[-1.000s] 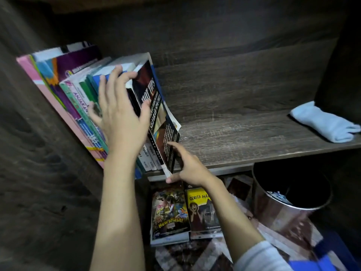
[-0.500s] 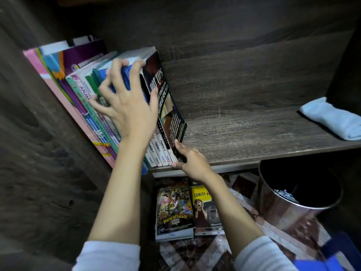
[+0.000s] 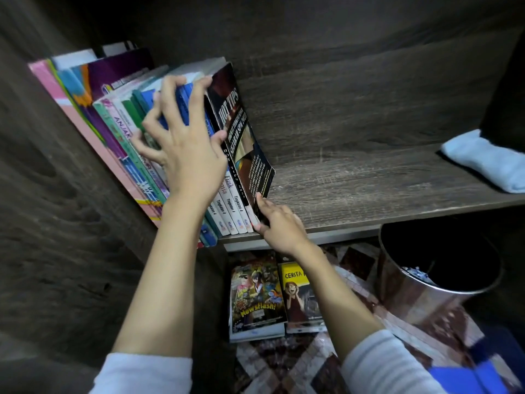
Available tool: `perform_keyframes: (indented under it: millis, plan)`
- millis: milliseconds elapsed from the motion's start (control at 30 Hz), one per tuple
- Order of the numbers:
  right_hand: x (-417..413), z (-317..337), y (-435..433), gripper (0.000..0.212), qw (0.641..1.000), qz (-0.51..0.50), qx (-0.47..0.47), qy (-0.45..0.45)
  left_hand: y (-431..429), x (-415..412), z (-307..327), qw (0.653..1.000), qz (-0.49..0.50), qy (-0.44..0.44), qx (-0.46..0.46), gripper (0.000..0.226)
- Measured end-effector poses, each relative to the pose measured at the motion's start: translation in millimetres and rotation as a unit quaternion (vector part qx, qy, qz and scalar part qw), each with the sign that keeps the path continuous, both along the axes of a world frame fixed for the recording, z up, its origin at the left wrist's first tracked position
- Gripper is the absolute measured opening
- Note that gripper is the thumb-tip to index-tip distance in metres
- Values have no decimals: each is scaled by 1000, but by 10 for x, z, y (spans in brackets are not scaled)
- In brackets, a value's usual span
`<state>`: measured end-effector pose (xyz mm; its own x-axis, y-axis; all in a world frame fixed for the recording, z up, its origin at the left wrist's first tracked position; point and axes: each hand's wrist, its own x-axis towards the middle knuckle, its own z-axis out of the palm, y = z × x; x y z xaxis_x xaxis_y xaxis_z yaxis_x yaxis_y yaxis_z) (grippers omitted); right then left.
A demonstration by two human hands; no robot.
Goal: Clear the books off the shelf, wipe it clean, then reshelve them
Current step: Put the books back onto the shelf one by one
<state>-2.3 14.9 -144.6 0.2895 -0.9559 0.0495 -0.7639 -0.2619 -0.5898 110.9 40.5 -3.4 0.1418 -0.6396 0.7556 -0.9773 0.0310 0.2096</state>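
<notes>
books (image 3: 122,126) lean left at shelf (image 3: 369,194) left end, spines out | left hand (image 3: 184,149) curled over their tops, gripping | right hand (image 3: 279,226) nearer, pinches outermost black book (image 3: 244,143) at its foot

Worn: left sleeve (image 3: 142,373) and right sleeve (image 3: 380,362), same pale, whitish fabric, plain, each ending in a soft rounded cuff edge (weave too blurred to tell). Forearms bare from cuff to wrist. Also bare: left hand (image 3: 184,149), right hand (image 3: 281,226).
</notes>
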Motion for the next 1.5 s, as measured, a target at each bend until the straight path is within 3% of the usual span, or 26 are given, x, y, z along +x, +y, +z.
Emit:
perform_keyframes:
  millis: [700,733,800,900,1067,1167,1300,1400,1500]
  plan:
    - [72,-54,98,66,996,-61,-59,-40,-41,-169,28,998,55,5,16,65]
    - [57,-54,99,65,995,-55,-49,-65,-29,-167,29,998,55,2,17,65]
    - [-5,-39,102,56,979,-47,-4,-197,6,-166,35,998,53,-5,27,66]
    - [-190,10,152,33,921,-57,46,-382,63,-175,68,997,43,-4,59,73]
    - [-477,128,413,20,898,-79,72,-427,227,-205,25,996,-28,25,81,89]
    - [-617,145,544,18,910,-70,97,-397,397,-292,-260,995,-78,68,8,82]
    - [-803,34,680,13,938,-77,116,-317,677,-475,-822,974,-148,144,-87,42]
    - [-934,-122,710,19,958,-116,135,-227,806,-562,-1205,960,-185,194,-76,17]
    - [-1028,-297,707,19,969,-147,130,-146,857,-573,-1447,961,-158,225,-7,11]
